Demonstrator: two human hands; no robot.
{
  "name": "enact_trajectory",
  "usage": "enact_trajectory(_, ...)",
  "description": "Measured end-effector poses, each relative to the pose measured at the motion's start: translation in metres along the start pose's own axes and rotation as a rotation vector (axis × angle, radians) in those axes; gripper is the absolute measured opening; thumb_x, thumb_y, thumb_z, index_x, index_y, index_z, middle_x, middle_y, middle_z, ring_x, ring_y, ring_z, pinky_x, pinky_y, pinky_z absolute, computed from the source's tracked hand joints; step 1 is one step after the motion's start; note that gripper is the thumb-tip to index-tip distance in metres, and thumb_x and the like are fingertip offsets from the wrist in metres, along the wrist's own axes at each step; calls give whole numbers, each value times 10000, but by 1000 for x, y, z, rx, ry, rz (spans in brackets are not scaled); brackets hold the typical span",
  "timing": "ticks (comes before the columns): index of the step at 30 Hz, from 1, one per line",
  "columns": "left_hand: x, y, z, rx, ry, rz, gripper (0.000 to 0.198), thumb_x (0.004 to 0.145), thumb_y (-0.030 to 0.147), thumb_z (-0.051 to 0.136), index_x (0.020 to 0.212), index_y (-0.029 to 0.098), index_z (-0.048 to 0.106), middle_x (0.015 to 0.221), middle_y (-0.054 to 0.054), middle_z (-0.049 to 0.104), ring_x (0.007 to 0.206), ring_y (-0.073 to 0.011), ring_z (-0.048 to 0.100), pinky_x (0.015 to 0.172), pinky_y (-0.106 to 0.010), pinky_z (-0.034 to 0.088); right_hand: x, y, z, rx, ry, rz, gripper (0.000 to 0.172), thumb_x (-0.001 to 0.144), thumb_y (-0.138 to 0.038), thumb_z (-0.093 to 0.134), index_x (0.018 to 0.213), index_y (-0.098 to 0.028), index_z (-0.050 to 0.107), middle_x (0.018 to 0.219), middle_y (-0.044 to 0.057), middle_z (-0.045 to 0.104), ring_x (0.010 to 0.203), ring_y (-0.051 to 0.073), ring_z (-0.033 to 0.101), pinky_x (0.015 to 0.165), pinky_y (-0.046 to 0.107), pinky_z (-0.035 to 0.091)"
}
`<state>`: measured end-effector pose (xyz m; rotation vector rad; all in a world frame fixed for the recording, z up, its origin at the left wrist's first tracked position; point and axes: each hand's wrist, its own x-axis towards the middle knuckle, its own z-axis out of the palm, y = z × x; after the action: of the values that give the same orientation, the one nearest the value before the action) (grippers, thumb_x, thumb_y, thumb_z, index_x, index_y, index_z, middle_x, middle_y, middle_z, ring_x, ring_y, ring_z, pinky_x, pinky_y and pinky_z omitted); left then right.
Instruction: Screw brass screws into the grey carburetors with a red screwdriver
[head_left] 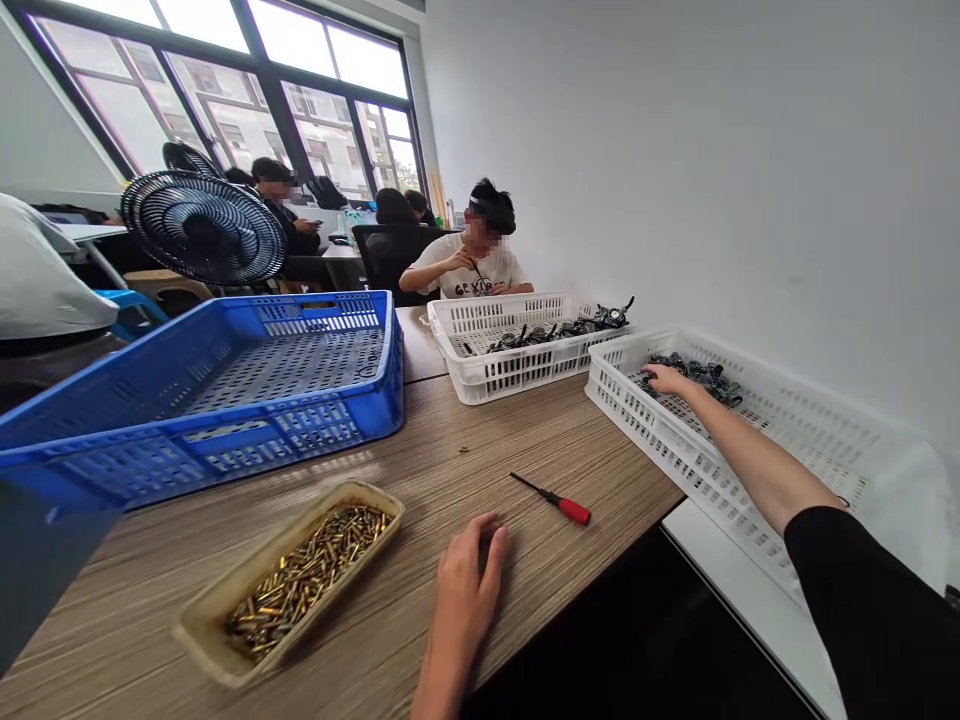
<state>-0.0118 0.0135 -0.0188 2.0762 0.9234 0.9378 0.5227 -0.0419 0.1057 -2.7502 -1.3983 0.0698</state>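
Observation:
My left hand (469, 572) rests on the wooden table, thumb and fingers apart, holding nothing. A screwdriver (564, 506) with a red handle and dark shaft lies to its right. On the other side is a beige tray (196, 640) of small brass-coloured metal pins (315, 570). My right hand (669, 381) reaches over the near wall of the right white basket (652, 425). Its fingers are bent together around a small dark part, partly hidden beneath them. More dark mechanical parts (709, 380) lie in a cluster beside that hand.
A blue crate (262, 440) stands on the left of the table. Another white basket (517, 372) with dark assemblies (540, 334) is at the back. Across the table sits a person (480, 265) holding a tool. Behind the crate is a black fan (206, 230).

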Motion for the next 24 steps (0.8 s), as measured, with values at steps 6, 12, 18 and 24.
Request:
enact_trajectory(6,0,5,-2,17,-42,-24,491,1006,625,421,1150,233,680,1114,-90,789,1075,-315,728,980,-536,550,1,5,17,12,15,43,452,957,-212,614,1403,-150,653,1441,184,649,1316,293,605,1051,324,472)
enact_trajectory(12,1,-1,-3,37,-64,-37,498,997,637,445,1172,233,679,1110,-91,789,1074,-315,732,962,-521,564,-1,12,20,20,2,124,497,963,-419,696,1399,-187,641,1441,196,613,1177,293,656,936,320,507)
enact_trajectory(18,3,-12,-5,48,-104,-26,491,997,624,472,1194,229,685,1129,-95,792,1090,-309,736,966,-514,576,-3,10,23,34,-18,161,576,977,-398,674,1511,-217,553,1526,201,539,1340,333,571,979,338,491)
enact_trajectory(24,3,-10,-5,52,-110,-26,482,999,611,473,1186,222,688,1119,-106,793,1082,-308,742,962,-507,584,-7,7,22,46,-34,189,464,977,-379,659,1416,-238,600,1472,173,567,1241,302,608,922,325,507)
